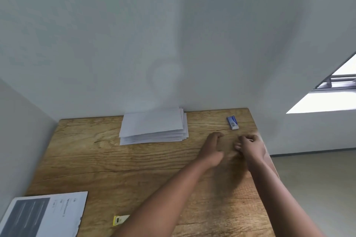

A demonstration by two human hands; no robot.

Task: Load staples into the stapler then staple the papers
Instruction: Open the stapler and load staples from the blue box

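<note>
One paper stack (pixel 154 126), one staple box (pixel 232 122), two hands

Surface (pixel 134 169) brown wood, dark grain lines. Paper stack (pixel 154 127) at frame centre plain white. Small box (pixel 232 122) upper right blue and white. Printed sheet (pixel 44 215) lower left white with a dark grey block. Tag (pixel 120 219) at bottom yellow, black mark. Wall (pixel 173 34) pale grey-white.

Both bare forearms reach forward, left hand (pixel 211 148) loosely curled, right hand (pixel 249 145) with fingers bent inward, blurred.
</note>
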